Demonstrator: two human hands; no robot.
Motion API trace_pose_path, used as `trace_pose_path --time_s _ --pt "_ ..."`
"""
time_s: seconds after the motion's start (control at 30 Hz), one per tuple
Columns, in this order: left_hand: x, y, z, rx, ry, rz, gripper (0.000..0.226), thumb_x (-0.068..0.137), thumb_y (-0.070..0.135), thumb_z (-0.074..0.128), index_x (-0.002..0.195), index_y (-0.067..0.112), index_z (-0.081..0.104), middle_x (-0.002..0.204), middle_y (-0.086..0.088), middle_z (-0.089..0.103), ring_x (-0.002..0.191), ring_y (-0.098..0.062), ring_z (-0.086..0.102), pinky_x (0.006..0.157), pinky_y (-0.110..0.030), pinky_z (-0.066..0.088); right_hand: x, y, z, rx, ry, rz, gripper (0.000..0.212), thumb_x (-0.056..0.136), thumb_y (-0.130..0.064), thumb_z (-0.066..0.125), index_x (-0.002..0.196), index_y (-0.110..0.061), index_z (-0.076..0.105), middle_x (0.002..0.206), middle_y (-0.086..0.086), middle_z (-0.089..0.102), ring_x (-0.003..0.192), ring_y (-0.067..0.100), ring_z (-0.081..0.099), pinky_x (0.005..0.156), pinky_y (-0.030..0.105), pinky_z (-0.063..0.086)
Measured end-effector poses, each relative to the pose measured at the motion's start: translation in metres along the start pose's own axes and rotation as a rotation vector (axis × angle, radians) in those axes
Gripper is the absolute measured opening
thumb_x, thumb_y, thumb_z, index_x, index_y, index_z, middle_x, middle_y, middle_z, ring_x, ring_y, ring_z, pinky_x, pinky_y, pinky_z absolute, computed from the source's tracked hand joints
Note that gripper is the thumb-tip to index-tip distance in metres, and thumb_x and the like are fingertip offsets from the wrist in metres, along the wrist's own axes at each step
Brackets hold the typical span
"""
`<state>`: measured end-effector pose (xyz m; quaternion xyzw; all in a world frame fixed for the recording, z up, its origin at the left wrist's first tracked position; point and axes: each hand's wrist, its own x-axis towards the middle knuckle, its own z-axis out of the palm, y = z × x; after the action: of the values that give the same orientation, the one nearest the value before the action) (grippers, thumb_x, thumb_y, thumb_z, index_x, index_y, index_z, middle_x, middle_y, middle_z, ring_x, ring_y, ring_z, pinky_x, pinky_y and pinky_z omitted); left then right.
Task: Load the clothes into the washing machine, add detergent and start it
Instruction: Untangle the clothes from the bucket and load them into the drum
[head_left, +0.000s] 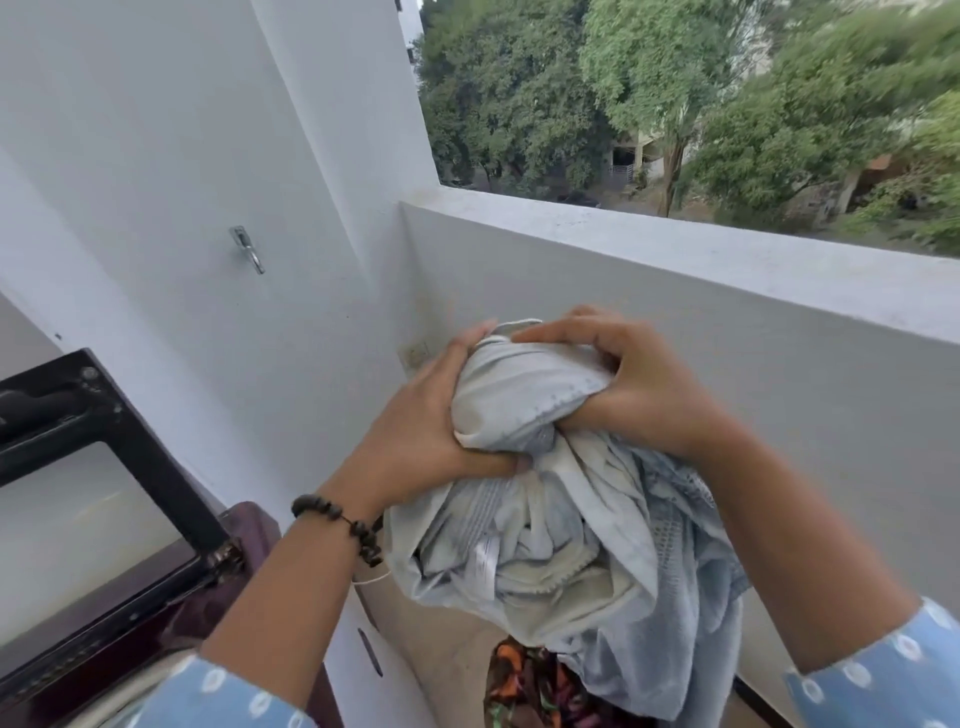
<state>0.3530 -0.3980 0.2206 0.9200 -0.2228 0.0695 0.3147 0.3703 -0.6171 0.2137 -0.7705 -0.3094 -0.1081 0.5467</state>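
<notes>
A bundle of pale grey-blue clothes (561, 535) hangs in the air in front of me, held up by both hands. My left hand (421, 421) grips the bunched top of the bundle from the left, with a dark bead bracelet on its wrist. From the right, my right hand (628, 384) grips the same bunched top, fingers curled over it. The washing machine's raised lid (88, 499), black-framed with a glass pane, stands at the lower left, hinged on the maroon machine body (244, 566). Directly under the bundle lies a dark orange-patterned garment (524, 686).
A white balcony parapet (675, 291) runs behind the bundle, with trees beyond it. The white wall on the left carries a metal hook (248, 249). A white box or bin edge (374, 649) sits between the machine and the patterned garment.
</notes>
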Motion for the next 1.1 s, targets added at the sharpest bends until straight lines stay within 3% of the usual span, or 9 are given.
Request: trace_pose_path --time_s 0.13,0.27,0.33,0.5,0.6,0.73,0.87,1.0,1.1 --pt "-0.002 -0.006 0.011 -0.158 0.277 0.09 0.078 0.056 0.051 0.082 0.124 0.028 0.054 0.114 0.014 0.067 0.103 -0.003 0.065 0.087 -0.03 0.053 -0.004 -0.005 -0.01 0.019 -0.114 0.055 0.076 0.072 -0.007 0.084 0.136 -0.032 0.051 0.125 -0.012 0.062 0.114 0.003 0.06 0.1 0.03 0.047" --pt "0.001 -0.003 0.001 -0.284 0.424 0.113 0.063 0.058 0.045 0.08 0.114 0.036 0.054 0.107 0.028 0.065 0.1 0.008 0.061 0.085 -0.013 0.046 -0.017 0.012 -0.023 0.092 -0.285 0.177 0.111 0.063 -0.05 0.086 0.149 -0.049 0.017 0.153 -0.016 0.034 0.14 0.004 0.036 0.116 0.038 0.033" --pt "0.004 -0.003 -0.011 -0.348 0.523 0.124 0.06 0.058 0.039 0.079 0.112 0.037 0.053 0.107 0.029 0.063 0.101 0.009 0.058 0.085 -0.01 0.044 -0.026 0.027 -0.024 0.135 -0.354 0.229 0.12 0.057 -0.058 0.086 0.151 -0.046 0.011 0.156 -0.023 0.024 0.142 -0.001 0.029 0.116 0.031 0.03" --pt "0.007 0.003 -0.022 -0.714 0.812 0.026 0.06 0.055 0.018 0.081 0.11 0.021 0.056 0.108 0.003 0.062 0.096 -0.006 0.062 0.083 -0.021 0.051 -0.044 0.05 -0.01 0.335 -0.344 0.387 0.12 0.051 -0.05 0.093 0.149 -0.021 0.03 0.143 -0.009 0.053 0.13 0.009 0.051 0.106 0.036 0.046" --pt "0.007 0.003 -0.015 -0.999 0.908 -0.143 0.058 0.06 0.004 0.077 0.115 0.011 0.06 0.107 -0.004 0.067 0.098 -0.02 0.066 0.087 -0.036 0.056 -0.035 0.043 0.004 0.414 -0.073 0.355 0.092 0.056 -0.026 0.091 0.137 -0.02 0.047 0.119 -0.012 0.069 0.11 0.008 0.066 0.09 0.029 0.055" --pt "0.0 -0.01 -0.005 -1.159 0.771 -0.281 0.082 0.054 0.015 0.081 0.131 0.003 0.055 0.122 -0.014 0.066 0.105 -0.025 0.067 0.083 -0.036 0.056 -0.024 0.039 0.006 0.452 0.232 0.291 0.075 0.057 -0.019 0.086 0.126 -0.026 0.058 0.116 -0.002 0.071 0.107 0.018 0.068 0.092 0.042 0.054" --pt "-0.025 -0.023 -0.011 -1.057 0.399 -0.327 0.109 0.032 0.037 0.098 0.129 0.01 0.057 0.118 -0.005 0.071 0.111 -0.02 0.066 0.085 -0.031 0.057 -0.018 0.03 -0.007 0.492 0.319 0.199 0.056 0.059 -0.001 0.073 0.11 -0.022 0.067 0.096 -0.003 0.076 0.091 0.017 0.071 0.077 0.033 0.057" --pt "-0.049 -0.025 -0.047 -0.715 0.077 -0.291 0.134 0.032 0.054 0.096 0.142 0.062 0.02 0.159 0.014 0.026 0.144 -0.003 0.031 0.111 -0.038 0.033 -0.009 0.017 -0.022 0.34 0.299 0.145 0.057 0.055 0.0 0.074 0.107 -0.026 0.071 0.098 -0.003 0.076 0.09 0.014 0.07 0.082 0.034 0.057" --pt "-0.043 -0.01 -0.053 -0.29 -0.047 -0.186 0.139 0.035 0.064 0.088 0.141 0.068 -0.002 0.159 0.028 0.006 0.142 0.017 0.005 0.117 -0.03 0.013 -0.003 0.003 -0.018 0.093 0.192 0.121 0.054 0.056 -0.013 0.079 0.106 -0.033 0.071 0.097 -0.014 0.076 0.09 0.002 0.069 0.082 0.021 0.054"
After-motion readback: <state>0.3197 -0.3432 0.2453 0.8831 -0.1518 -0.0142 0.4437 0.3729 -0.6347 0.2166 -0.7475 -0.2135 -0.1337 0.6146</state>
